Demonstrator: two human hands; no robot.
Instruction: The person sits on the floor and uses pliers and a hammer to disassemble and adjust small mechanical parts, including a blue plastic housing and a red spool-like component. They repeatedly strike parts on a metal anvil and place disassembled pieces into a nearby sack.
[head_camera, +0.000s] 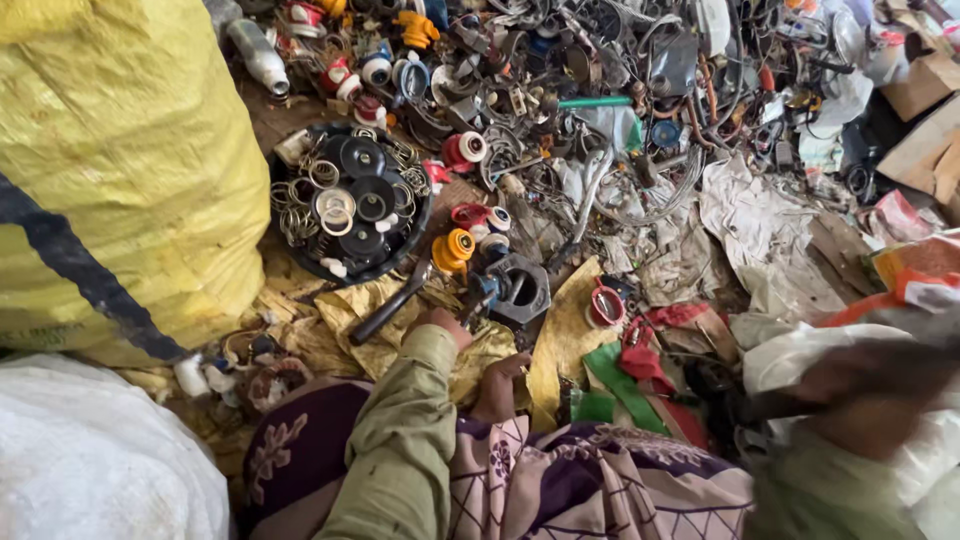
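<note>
We are crouching over a floor heaped with scrap, and the main risk, as we are judging it, is to the fingers. Our left hand (442, 322) is working right against sharp wire, springs and broken metal, so a slip could cut or pinch it. The dark grey square metal housing with a round hole (521, 288) is sitting loose on crumpled yellow foil (372, 352). It could shift or tip if pressed from the side. The long dark metal bar (388, 307) is lying slanted just left of that hand and could roll onto it.

We are reaching out with the left hand in its olive green sleeve, fingers curled inward. We cannot tell whether they are closing on anything, since the knuckles are hiding the grip. The housing is lying just to the right of the hand and a little farther away, with a small blue and metal part (486, 289) between them. An orange plastic spool (455, 247) is standing just beyond the hand. The black round basin of rings and discs (300, 262) is lying far and left of it.

Our right hand (862, 398) is sweeping at the near right, well apart from the housing. It is too blurred for us to say how open it is or what it is holding.
</note>
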